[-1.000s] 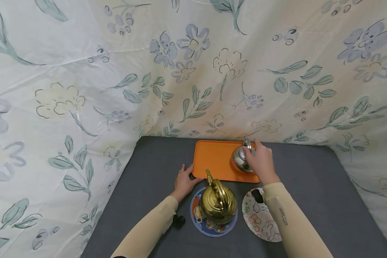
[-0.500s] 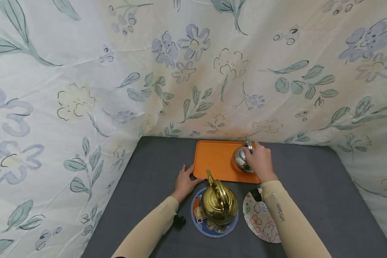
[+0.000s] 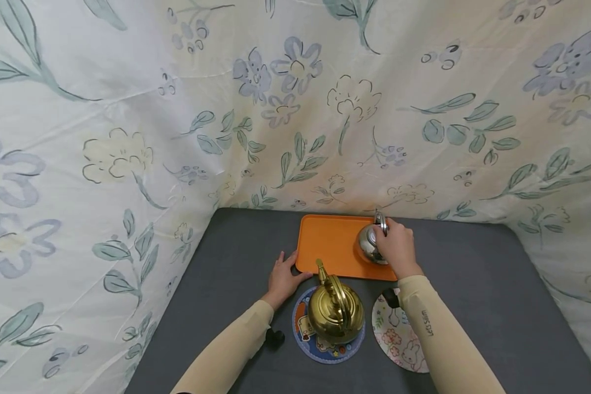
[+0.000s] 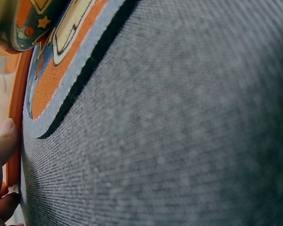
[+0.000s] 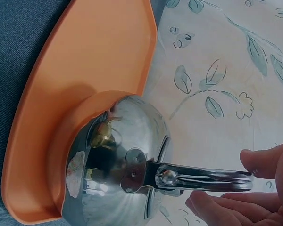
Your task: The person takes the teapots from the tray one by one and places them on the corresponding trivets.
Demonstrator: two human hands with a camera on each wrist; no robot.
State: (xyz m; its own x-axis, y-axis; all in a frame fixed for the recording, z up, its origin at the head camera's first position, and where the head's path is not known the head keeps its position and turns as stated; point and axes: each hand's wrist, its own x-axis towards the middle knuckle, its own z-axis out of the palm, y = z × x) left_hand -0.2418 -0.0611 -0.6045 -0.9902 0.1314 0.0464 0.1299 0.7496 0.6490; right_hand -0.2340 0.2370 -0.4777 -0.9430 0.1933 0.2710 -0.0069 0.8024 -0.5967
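At the right end of the orange tray (image 3: 327, 243) stands a small silver kettle (image 3: 368, 243), its bail handle raised. My right hand (image 3: 398, 249) has thumb and fingers on either side of that handle (image 5: 207, 178), pinching it near the top. My left hand (image 3: 282, 279) spreads around the tray's near left corner, thumb along the front edge and fingers at the left side. In the left wrist view the thumb (image 4: 5, 139) rests against the orange rim (image 4: 16, 113). Closer to me, a gold kettle (image 3: 335, 314) sits on a round blue patterned mat (image 3: 302, 350), spout toward the tray.
A round pink-and-white mat (image 3: 399, 342) with a rabbit print lies right of the gold kettle, partly covered by my right sleeve (image 3: 438, 328). Dark grey cloth (image 3: 473, 268) covers the table. A floral curtain (image 3: 295, 109) hangs behind and at both sides.
My right index fingertip has drawn in slightly toward the silver kettle's handle. The left hand, tray and both kettles stay in place; the view shifts slightly.
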